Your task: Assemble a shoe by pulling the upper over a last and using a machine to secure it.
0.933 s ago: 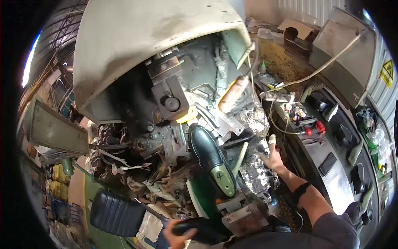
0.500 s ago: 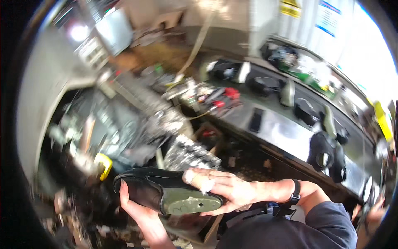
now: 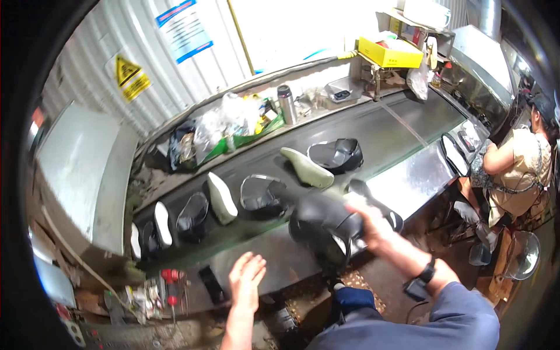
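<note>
My right hand (image 3: 373, 227) is wrapped round a black shoe (image 3: 329, 213), blurred by motion, over the front edge of the metal bench. Other dark footwear lies just under and beside it, and part of it is hidden. To the left, my left hand (image 3: 248, 274) is held above the bench edge with fingers stretched out and nothing in it. Close by that hand lies a dark flat phone-like slab (image 3: 212, 284). Along the dark conveyor belt (image 3: 379, 140) stand black shoe uppers (image 3: 262, 193) and pale soles (image 3: 221, 198) in a row.
Behind the belt, a shelf carries plastic bags (image 3: 216, 128), a steel flask (image 3: 287, 105) and a yellow box (image 3: 391, 53). Red-handled tools (image 3: 172, 277) lie at the bench's left end. A co-worker (image 3: 519, 157) works at the far right beside a black shoe with a white inside (image 3: 454, 154).
The view has swung right to the belt. My left hand has let go of the black shoe with the green sole, and my right hand has moved over the bench.
</note>
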Motion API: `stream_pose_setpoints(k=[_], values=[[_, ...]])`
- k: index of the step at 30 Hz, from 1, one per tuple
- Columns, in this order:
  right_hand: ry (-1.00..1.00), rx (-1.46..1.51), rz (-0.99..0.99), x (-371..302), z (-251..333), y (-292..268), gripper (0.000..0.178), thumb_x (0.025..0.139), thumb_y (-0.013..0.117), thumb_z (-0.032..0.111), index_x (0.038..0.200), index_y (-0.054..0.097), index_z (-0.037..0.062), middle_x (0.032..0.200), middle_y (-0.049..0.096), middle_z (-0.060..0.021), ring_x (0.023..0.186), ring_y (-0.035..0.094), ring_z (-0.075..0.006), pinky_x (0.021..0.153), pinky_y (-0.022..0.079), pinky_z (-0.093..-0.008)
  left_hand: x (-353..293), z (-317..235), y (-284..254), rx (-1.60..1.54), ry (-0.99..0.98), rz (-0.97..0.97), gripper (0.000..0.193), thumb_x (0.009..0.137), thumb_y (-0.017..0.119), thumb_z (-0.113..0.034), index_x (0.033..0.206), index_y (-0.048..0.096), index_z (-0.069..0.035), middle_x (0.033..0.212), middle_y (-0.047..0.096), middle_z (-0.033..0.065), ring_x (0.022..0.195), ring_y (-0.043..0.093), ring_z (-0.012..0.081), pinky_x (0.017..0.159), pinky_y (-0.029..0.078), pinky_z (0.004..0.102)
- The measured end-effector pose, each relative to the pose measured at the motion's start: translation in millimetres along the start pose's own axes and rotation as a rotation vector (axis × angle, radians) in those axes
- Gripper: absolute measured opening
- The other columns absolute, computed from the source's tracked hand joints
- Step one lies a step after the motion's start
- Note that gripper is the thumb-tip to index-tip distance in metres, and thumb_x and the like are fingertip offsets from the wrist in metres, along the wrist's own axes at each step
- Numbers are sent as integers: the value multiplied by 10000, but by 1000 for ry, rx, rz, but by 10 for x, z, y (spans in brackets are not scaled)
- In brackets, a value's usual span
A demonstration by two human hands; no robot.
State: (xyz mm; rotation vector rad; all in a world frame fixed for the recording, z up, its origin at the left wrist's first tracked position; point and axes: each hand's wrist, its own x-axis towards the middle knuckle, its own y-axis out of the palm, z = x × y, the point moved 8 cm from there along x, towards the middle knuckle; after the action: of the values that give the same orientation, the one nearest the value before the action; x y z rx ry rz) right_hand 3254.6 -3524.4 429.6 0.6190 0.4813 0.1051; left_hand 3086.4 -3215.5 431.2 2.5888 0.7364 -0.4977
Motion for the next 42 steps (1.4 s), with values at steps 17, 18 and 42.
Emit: stream_pose_setpoints(k=[17, 18, 42], values=[[199, -211, -342, 3321, 524, -2271, 1369, 772, 857, 224, 1514, -290, 321, 1522, 293, -238, 1188, 511, -391, 934, 499, -581, 3632, 1324, 2735, 914, -193, -409, 1066, 571, 884, -373, 1375, 332, 57, 1402, 427, 244, 1304, 435, 375, 1092, 391, 463], [145, -232, -426, 3338, 571, -2207, 1264, 747, 861, 157, 1566, -89, 315, 1420, 431, -204, 1147, 553, -370, 919, 490, -609, 3721, 1345, 2674, 834, -202, -394, 1009, 575, 876, -342, 1356, 374, 55, 1363, 471, 241, 1268, 475, 370, 1078, 405, 466], [-167, -1236, 427, -260, -482, 1173, 577, 888, 736, 257, 1371, 532, 18, 919, 696, -105, 805, 643, -132, 713, 536, -317, 932, 884, -719, -263, -103, -213, 601, 920, 678, -351, 1362, 501, 17, 1428, 428, 226, 1332, 426, 325, 1126, 328, 437]])
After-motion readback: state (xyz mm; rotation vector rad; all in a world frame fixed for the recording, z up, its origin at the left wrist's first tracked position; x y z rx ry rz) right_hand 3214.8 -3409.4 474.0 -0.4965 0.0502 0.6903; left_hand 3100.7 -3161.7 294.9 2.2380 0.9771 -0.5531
